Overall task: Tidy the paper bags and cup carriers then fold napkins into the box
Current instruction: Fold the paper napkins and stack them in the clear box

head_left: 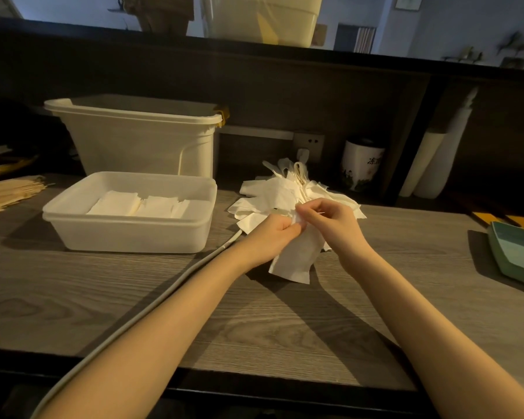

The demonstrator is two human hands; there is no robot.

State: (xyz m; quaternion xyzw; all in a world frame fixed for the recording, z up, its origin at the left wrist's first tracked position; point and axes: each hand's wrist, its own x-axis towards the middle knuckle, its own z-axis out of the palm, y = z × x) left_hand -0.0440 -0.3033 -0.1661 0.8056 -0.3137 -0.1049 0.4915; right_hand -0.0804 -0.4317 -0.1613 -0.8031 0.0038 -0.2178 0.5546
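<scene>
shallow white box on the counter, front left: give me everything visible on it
The shallow box is translucent white plastic, rectangular with rounded corners and a stepped rim, lid off. It sits flat on the wood-grain counter, in front of a taller white bin and left of the loose napkin pile. Inside lie folded napkins in a row, flat on the bottom. A grey cable passes its right front corner. Neither hand touches it.

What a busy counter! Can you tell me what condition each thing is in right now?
napkin: partly folded, pinched by both hands.
left hand: grips the napkin.
right hand: pinches the napkin's top.
napkin pile: loose, unfolded, on the counter.
shallow box: lidless, folded napkins inside.
tall bin: lidless, contents hidden.
</scene>
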